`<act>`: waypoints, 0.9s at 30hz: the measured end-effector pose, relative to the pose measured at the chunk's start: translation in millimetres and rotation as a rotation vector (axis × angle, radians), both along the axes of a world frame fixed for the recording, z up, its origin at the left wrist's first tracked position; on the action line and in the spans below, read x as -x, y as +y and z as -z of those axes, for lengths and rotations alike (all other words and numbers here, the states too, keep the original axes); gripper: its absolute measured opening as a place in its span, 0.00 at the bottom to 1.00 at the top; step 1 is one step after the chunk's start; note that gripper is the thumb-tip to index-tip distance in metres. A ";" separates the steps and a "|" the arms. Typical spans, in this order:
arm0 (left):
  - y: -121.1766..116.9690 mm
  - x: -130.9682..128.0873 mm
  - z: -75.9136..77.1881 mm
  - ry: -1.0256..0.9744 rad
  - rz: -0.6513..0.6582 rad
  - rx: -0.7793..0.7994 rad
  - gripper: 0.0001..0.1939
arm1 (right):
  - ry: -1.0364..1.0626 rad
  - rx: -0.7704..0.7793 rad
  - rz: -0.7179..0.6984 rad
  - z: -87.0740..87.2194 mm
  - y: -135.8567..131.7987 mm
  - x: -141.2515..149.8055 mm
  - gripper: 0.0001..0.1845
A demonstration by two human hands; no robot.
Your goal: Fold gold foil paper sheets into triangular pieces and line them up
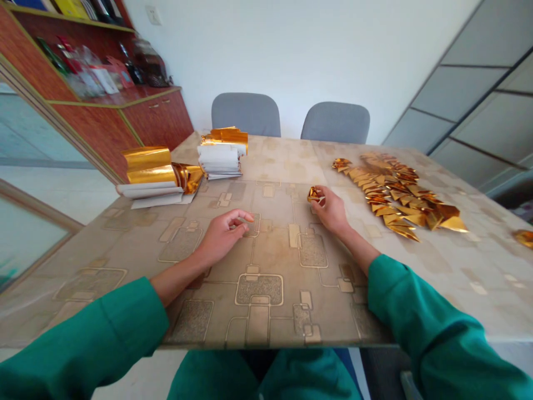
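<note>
In the head view my right hand (332,210) grips a small folded piece of gold foil paper (313,194) between thumb and fingers, above the middle of the table. My left hand (227,233) hovers over the table left of centre, its fingers loosely curved and apart with nothing in them. To the right of my right hand lie rows of folded gold foil pieces (400,191), overlapping one another. Farther left are two stacks of gold and white paper sheets, a nearer stack (152,189) and a farther stack (220,158).
A patterned cloth covers the table (266,322). Two grey chairs, a left chair (245,114) and a right chair (336,120), stand behind its far edge. A wooden cabinet (156,116) is at the back left. Another gold piece (523,238) lies at the far right edge.
</note>
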State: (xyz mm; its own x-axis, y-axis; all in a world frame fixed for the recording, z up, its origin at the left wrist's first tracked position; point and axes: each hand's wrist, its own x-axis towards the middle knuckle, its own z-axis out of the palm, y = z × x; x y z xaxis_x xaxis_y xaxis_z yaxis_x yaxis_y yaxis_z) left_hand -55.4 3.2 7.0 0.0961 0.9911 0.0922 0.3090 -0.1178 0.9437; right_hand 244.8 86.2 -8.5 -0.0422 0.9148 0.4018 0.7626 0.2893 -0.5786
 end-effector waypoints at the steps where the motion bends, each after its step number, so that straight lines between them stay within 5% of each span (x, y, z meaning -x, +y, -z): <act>1: 3.5 7.7 2.1 0.042 -0.004 -0.035 0.10 | -0.011 -0.004 0.015 1.9 8.4 1.3 0.22; 8: 20.8 42.9 14.7 0.262 -0.103 -0.182 0.10 | -0.097 -0.009 -0.019 10.2 51.5 15.9 0.24; 22: 16.0 34.7 11.5 0.244 -0.086 -0.241 0.09 | -0.163 -0.031 0.122 17.8 139.5 6.2 0.32; 27: 16.9 34.6 12.2 0.228 -0.088 -0.238 0.09 | -0.174 -0.046 0.151 25.6 165.5 13.8 0.24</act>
State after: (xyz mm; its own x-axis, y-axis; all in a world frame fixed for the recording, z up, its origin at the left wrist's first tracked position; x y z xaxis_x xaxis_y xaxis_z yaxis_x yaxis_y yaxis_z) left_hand -90.0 20.1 -5.2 0.0562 0.9497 0.3080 0.5279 -0.2901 0.7982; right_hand 231.0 251.8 -34.1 0.0212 0.8968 0.4420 0.8862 0.1878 -0.4235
